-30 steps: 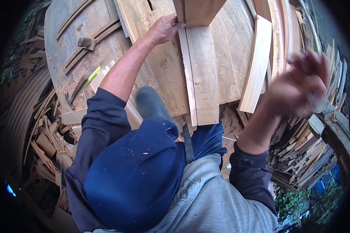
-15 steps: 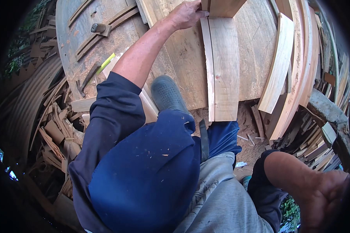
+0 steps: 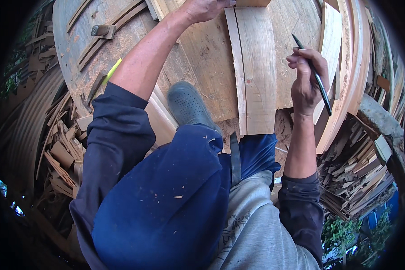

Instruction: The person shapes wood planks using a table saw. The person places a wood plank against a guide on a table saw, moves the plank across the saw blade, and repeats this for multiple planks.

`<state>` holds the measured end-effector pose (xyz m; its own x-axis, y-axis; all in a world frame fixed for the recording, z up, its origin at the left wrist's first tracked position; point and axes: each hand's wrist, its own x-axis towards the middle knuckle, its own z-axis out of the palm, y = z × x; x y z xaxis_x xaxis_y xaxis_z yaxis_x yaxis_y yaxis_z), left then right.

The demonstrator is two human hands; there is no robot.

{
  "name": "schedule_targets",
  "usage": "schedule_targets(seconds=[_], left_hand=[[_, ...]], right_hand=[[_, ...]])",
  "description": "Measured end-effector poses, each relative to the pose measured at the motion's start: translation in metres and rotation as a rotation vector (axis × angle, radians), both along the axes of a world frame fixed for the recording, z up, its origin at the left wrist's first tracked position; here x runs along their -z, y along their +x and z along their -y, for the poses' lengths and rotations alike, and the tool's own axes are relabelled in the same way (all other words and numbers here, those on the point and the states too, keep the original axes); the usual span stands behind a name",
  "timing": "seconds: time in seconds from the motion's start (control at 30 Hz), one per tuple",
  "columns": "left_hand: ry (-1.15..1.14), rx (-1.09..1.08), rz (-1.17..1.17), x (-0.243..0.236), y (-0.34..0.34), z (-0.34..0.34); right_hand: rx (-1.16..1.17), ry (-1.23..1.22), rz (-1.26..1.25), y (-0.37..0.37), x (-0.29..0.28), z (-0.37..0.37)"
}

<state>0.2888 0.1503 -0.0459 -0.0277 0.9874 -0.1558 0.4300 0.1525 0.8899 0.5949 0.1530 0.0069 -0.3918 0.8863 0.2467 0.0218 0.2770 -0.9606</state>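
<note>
My right hand (image 3: 307,81) is closed around a slim dark pen (image 3: 321,90), raised over the worktop, with one end of the pen pointing up and left. My left hand (image 3: 207,9) reaches to the top edge of the view, its fingers gripping the corner of a wooden block (image 3: 253,2); part of the hand and most of the block are cut off there. The block sits across a long pale board (image 3: 258,76). A dark line runs lengthwise on that board near its left side. My shoe (image 3: 189,103) rests on the planks left of the board.
Left on the wooden worktop (image 3: 207,58) lie a handled wooden tool (image 3: 102,30), a hammer (image 3: 94,85) and a yellow strip (image 3: 113,69). Curved planks (image 3: 348,81) stand at the right. Scrap wood is heaped on the left (image 3: 63,153) and right (image 3: 357,171).
My right hand has come up from the lower right to above the worktop, now showing the pen. The view has shifted, and the block and my left hand appear higher in it.
</note>
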Motion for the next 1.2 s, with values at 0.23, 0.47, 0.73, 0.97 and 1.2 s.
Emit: schedule_targets(seconds=[0.23, 0.47, 0.73, 0.97, 1.2], left_hand=[[-0.013, -0.016, -0.070, -0.003, -0.001, 0.003], [0.112, 0.001, -0.190, 0.002, -0.001, 0.004], [0.106, -0.033, -0.088, 0.000, -0.001, 0.008], [0.100, -0.023, -0.105, 0.001, -0.003, 0.007], [0.189, -0.011, -0.077, 0.001, -0.001, 0.007]], right_hand=[[-0.113, 0.105, 0.331, -0.035, 0.044, 0.011], [-0.057, 0.404, 0.404, -0.103, 0.074, 0.007], [-0.106, 0.545, 0.638, -0.120, 0.081, -0.007], [-0.100, 0.590, 0.706, -0.132, 0.079, -0.014], [-0.115, 0.504, 0.712, -0.136, 0.080, -0.012]])
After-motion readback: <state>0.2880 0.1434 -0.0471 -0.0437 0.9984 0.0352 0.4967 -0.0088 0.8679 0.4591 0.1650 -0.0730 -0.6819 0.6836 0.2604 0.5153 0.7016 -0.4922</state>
